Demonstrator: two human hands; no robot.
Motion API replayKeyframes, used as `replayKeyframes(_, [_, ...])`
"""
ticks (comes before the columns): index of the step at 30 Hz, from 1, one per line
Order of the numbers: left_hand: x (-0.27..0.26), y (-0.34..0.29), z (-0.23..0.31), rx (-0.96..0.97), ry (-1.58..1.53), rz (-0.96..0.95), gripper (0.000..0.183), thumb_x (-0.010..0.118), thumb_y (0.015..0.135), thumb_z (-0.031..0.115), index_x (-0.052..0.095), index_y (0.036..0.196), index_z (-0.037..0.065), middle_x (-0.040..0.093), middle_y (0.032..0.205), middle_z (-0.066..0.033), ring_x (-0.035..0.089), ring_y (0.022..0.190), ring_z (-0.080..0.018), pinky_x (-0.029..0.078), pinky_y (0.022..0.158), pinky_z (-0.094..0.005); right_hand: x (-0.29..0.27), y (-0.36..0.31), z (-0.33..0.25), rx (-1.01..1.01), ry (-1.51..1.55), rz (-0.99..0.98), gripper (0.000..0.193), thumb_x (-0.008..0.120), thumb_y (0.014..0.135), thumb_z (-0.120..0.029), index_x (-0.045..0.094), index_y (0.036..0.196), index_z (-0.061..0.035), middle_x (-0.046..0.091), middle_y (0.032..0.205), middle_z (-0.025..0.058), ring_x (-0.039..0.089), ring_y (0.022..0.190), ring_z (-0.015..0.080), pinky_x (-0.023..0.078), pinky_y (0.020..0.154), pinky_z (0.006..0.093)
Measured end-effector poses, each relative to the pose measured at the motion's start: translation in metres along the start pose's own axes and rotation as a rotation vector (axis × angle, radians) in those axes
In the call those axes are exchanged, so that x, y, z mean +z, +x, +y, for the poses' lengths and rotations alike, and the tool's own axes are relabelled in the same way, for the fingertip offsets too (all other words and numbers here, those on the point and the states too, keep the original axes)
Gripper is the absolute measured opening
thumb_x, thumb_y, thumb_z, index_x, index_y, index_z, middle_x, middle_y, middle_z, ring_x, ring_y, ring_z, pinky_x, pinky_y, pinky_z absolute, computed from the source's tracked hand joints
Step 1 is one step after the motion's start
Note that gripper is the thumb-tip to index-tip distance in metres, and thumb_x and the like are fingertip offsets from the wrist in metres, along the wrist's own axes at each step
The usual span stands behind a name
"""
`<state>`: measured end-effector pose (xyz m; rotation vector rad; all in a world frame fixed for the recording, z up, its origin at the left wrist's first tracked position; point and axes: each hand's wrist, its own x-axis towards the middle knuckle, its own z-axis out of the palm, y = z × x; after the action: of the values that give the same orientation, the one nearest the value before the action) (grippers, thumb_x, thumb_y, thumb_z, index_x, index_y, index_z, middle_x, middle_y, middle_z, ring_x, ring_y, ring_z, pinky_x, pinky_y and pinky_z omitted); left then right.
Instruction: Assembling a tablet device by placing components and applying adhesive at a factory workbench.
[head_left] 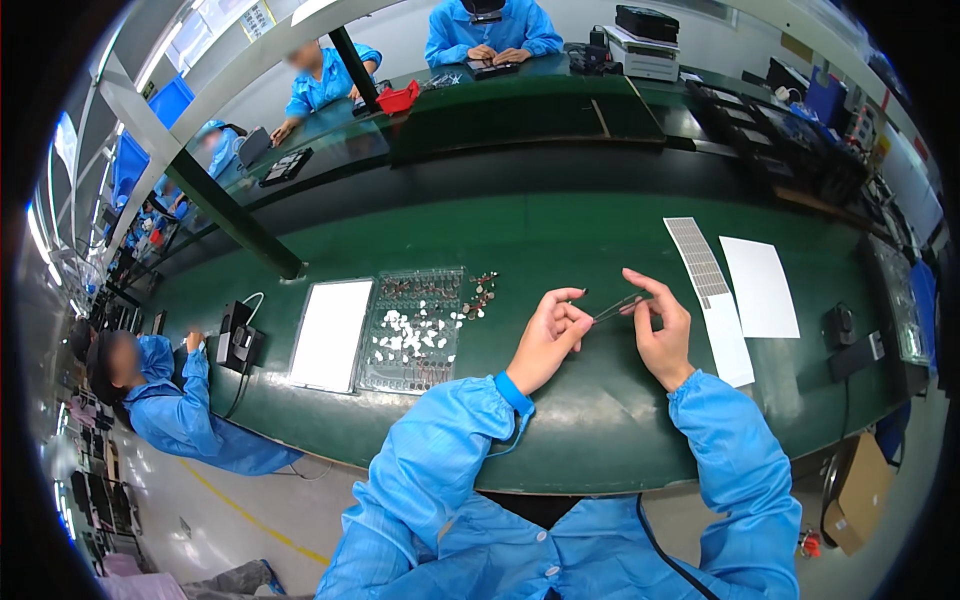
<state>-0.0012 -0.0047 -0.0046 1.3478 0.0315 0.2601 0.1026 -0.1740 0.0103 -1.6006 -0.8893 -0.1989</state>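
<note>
My left hand (pixel 550 335) has its thumb and fingers pinched together, with a tiny dark spot at one fingertip. Whatever lies in that pinch is too small to make out. Opposite it, my right hand (pixel 661 328) curls its thumb and fingers around thin metal tweezers (pixel 617 308), index finger raised. The tweezers span the gap and reach the left fingertips. Left of my hands, a clear tray (pixel 413 378) bears many small white pieces (pixel 410 335) and rows of small dark parts. Loose small reddish-brown parts (pixel 481 297) lie beside its upper right corner.
A white rectangular panel (pixel 330 335) lies left of the tray. To the right are a strip sheet of small labels (pixel 700 260) and a white sheet (pixel 760 290). A black device (pixel 855 350) stands at the right edge. A green post (pixel 235 220) rises at left; co-workers sit beyond.
</note>
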Motion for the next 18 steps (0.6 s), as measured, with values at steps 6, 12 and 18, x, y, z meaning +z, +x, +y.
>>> replayKeyframes(6, [-0.002, 0.0005, 0.0019, 0.035, -0.036, 0.071, 0.042, 0.062, 0.097, 0.011, 0.042, 0.133, 0.002, 0.059, 0.091, -0.0031, 0.052, 0.069, -0.006, 0.043, 0.061, -0.0199, 0.0005, -0.0001, -0.0031, 0.013, -0.001, -0.045, 0.035, 0.052, 0.088, 0.01, 0.062, 0.119, -0.0023, 0.066, 0.124, 0.0114, 0.07, 0.077, 0.0136, 0.051, 0.06, 0.0213])
replayKeyframes(12, [-0.0026, 0.0019, 0.0075, 0.006, -0.102, 0.249, 0.043, 0.063, 0.098, 0.02, 0.044, 0.132, 0.003, 0.06, 0.087, -0.0015, 0.053, 0.066, -0.0064, 0.041, 0.059, -0.0208, 0.0003, -0.0004, -0.0082, -0.016, -0.041, -0.135, 0.035, 0.062, 0.086, 0.005, 0.066, 0.119, -0.0059, 0.069, 0.115, 0.0097, 0.071, 0.075, 0.0147, 0.051, 0.057, 0.0232])
replayKeyframes(18, [-0.0099, 0.0028, 0.0079, -0.032, -0.157, 0.322, 0.052, 0.067, 0.095, 0.019, 0.041, 0.136, 0.002, 0.061, 0.091, -0.0037, 0.058, 0.069, -0.0087, 0.047, 0.064, -0.0222, 0.003, -0.0038, -0.0062, -0.199, -0.206, -0.349, 0.034, 0.074, 0.084, -0.011, 0.069, 0.117, -0.0075, 0.073, 0.091, 0.0117, 0.07, 0.071, 0.0244, 0.055, 0.062, 0.0306])
